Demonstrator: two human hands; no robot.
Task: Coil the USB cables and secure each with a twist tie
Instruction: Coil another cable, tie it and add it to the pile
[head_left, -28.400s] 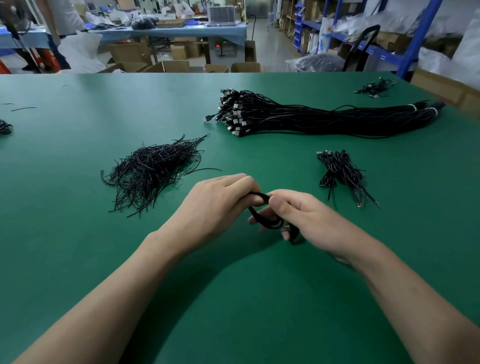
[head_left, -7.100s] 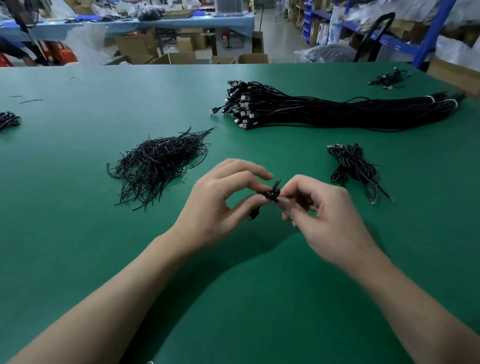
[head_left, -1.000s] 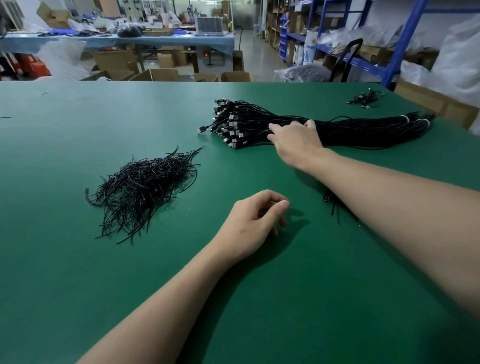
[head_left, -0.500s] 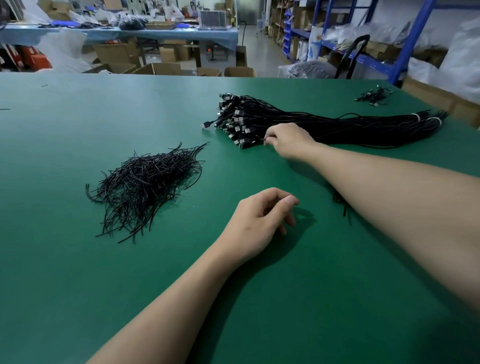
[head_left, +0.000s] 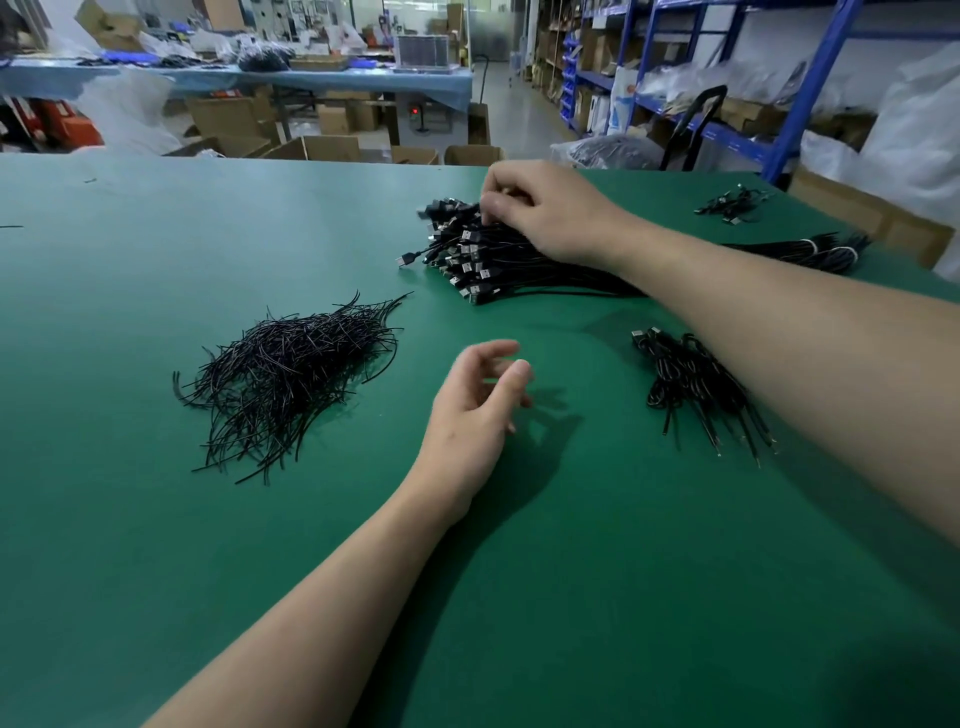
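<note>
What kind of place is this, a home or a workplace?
Most likely a warehouse or packing workshop: blue metal shelving loaded with goods, cardboard boxes on the floor, and a green worktable holding a large bundle of USB cables.

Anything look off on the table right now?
Nothing spilled or visibly damaged. One USB plug juts out alone from the left end of the cable bundle, clear of the other plugs. The twist ties lie in a loose heap with stragglers at its edges.
</note>
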